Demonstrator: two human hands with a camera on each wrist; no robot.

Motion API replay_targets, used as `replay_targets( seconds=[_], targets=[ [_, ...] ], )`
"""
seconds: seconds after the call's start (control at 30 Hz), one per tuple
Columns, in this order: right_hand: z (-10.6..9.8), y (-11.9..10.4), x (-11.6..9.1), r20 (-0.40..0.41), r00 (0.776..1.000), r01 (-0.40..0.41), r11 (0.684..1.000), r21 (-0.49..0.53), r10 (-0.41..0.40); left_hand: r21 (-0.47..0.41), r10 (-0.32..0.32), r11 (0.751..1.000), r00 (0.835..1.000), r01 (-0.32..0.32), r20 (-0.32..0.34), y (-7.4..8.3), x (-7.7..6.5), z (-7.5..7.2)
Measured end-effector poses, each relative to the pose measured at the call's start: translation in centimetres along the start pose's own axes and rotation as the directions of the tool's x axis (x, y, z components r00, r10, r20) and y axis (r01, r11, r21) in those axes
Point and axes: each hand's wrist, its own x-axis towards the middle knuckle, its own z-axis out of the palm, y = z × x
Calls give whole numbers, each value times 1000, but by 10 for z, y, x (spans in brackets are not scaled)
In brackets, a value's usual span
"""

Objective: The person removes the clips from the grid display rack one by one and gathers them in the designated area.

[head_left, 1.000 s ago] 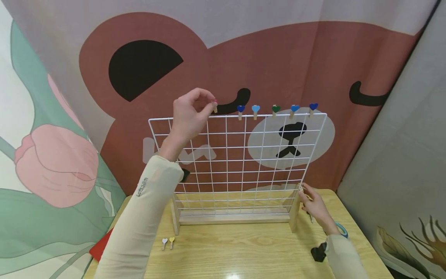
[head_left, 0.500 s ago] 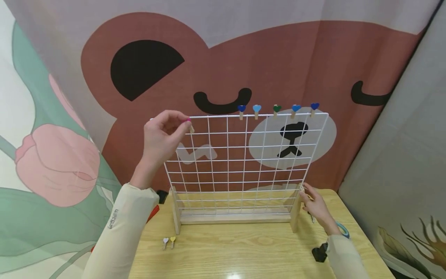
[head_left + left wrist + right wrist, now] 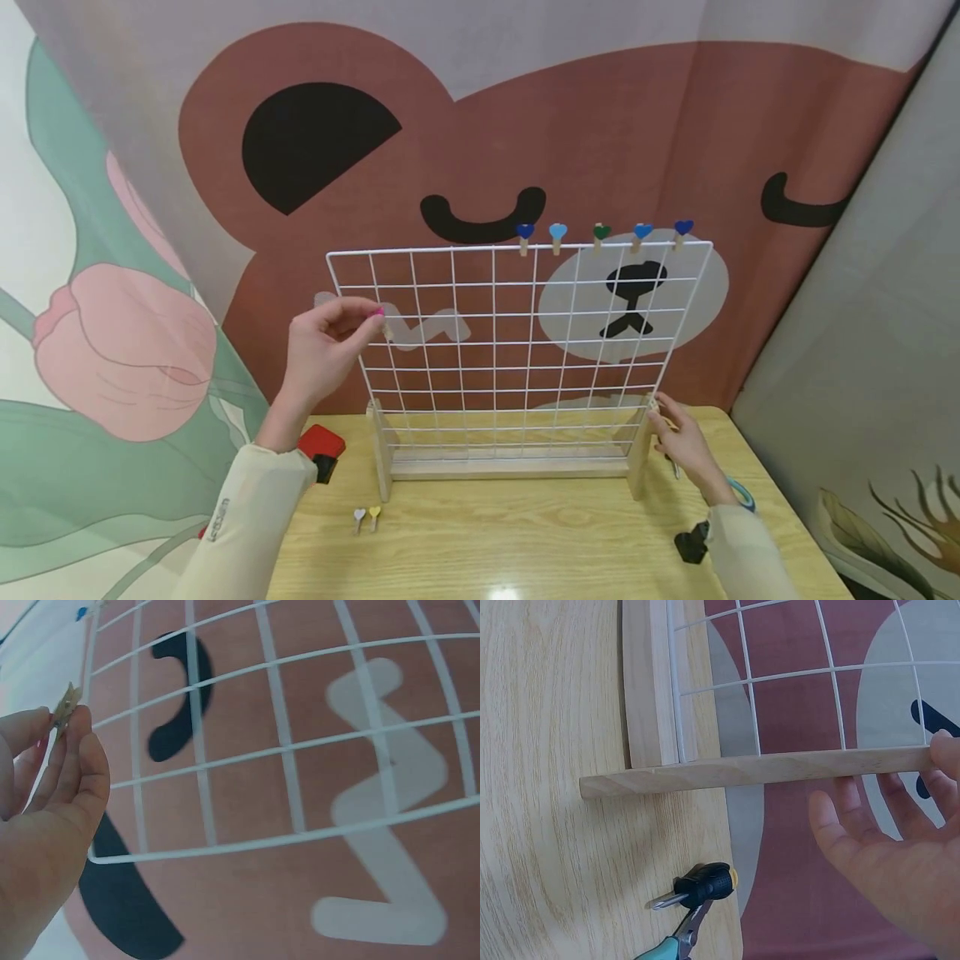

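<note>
My left hand (image 3: 322,350) pinches a small wooden clothespin (image 3: 66,706) with a pink heart between thumb and fingertips, before the upper left of a white wire grid (image 3: 465,248). The grid stands upright in a wooden base. At its right wooden upright (image 3: 780,770), my right hand (image 3: 684,437) grips the top end, thumb on one side and fingers behind. Along the right half of the grid's top wire sit several heart clothespins, among them a dark blue one (image 3: 525,231), a light blue one (image 3: 558,232) and a green one (image 3: 602,232).
A white-heart clothespin (image 3: 359,514) and a yellow-heart one (image 3: 375,512) lie on the table (image 3: 510,533) at front left. A red object (image 3: 322,440) lies behind my left sleeve. Near the right upright lie a stubby black screwdriver (image 3: 705,883) and teal-handled pliers (image 3: 660,951).
My left hand has moved down and left with the pink clothespin, from above the top wire to below it. My right hand stays on the upright.
</note>
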Motion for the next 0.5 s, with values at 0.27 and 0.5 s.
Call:
replay_targets(
  seconds=[0.27, 0.5],
  targets=[
    [0, 2, 0, -6, 1000, 20, 1000, 9, -20, 1, -51, 999, 995, 51, 85, -26, -27, -1],
    [0, 4, 1, -3, 1000, 17, 1000, 14, -17, 65, -138, 989, 984, 131, 115, -47, -51, -6]
  ],
)
